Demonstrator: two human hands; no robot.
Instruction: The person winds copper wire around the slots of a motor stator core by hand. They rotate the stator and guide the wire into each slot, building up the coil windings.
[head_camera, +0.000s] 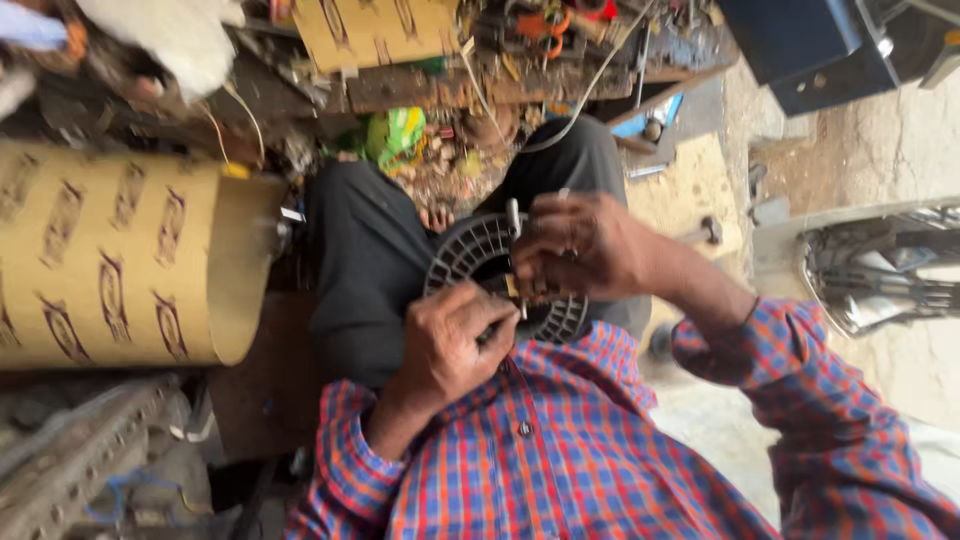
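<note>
A round black plastic grille (468, 252) with fine radial slots rests on my lap, over black trousers (365, 265). My left hand (455, 345) grips its near rim, fingers curled over the edge. Across the grille's right side, my right hand (578, 248) is closed on it, pinching a small metal piece (514, 216) that sticks up above the fingers. A brass-coloured bit (512, 288) shows between the two hands. Both hands hide the middle of the grille. My sleeves are red-and-blue plaid.
A large brown cardboard roll (120, 265) lies at the left. Past my knees are a cluttered pile of tools and scrap (520, 50), a green bag (396, 130) and a grey cable (590, 85). A dark blue box (800, 40) and a shiny metal part (880, 270) are on the right.
</note>
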